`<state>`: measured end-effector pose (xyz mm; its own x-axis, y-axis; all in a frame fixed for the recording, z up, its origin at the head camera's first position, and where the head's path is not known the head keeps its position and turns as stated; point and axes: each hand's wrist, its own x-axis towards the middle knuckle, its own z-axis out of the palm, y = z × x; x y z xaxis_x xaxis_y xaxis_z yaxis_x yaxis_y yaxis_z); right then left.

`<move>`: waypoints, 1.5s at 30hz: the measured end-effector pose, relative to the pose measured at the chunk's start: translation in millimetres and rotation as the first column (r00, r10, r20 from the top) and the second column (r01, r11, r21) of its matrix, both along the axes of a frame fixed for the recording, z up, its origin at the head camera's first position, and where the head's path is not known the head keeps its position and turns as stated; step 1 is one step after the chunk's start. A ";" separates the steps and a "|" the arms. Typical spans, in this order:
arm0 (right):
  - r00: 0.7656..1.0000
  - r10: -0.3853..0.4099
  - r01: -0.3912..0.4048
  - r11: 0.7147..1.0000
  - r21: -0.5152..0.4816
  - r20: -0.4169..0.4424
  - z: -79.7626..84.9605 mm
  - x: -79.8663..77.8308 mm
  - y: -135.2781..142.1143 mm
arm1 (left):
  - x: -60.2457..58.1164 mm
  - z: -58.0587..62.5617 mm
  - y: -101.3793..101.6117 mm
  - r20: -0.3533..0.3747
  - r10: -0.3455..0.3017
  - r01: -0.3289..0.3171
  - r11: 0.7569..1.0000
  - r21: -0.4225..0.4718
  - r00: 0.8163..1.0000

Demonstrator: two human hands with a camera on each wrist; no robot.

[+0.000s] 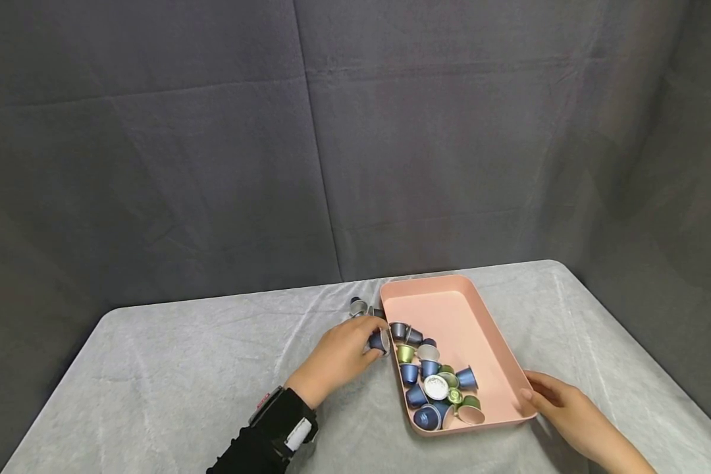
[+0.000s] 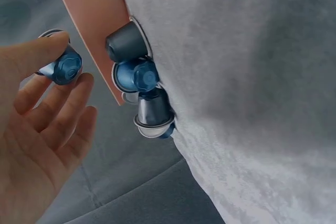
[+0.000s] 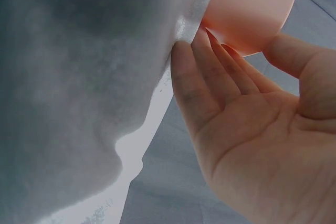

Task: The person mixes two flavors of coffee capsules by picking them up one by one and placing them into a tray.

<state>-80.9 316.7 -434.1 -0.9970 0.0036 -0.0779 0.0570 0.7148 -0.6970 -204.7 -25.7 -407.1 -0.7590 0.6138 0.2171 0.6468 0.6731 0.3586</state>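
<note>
My left hand pinches a dark blue coffee capsule between thumb and fingers, just outside the left wall of a pink tray. Inside the tray, blue, green, dark and pale capsules lie jumbled along the left side and near end. Beyond the left hand, a few loose capsules sit on the cloth against the tray's outer wall. My right hand holds the tray's near right corner, thumb on the rim and fingers at the outer side, partly hidden in the right wrist view.
A light grey cloth covers the table, whose far edge runs behind the tray. Dark grey curtains hang behind and to the right. A black band with a device is on the left wrist.
</note>
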 end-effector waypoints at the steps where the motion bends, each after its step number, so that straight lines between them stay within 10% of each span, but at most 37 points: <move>1: 1.000 0.000 0.000 1.000 0.001 0.002 0.1 0.0 0.0 | 0.5 1.1 0.7 -0.002 0.000 0.000 1.000 0.000 1.000; 45: 1.000 -0.007 0.007 1.000 0.012 0.027 3.2 -0.7 -1.7 | 12.2 -1.7 47.7 -0.163 -0.112 0.095 0.989 -0.113 0.980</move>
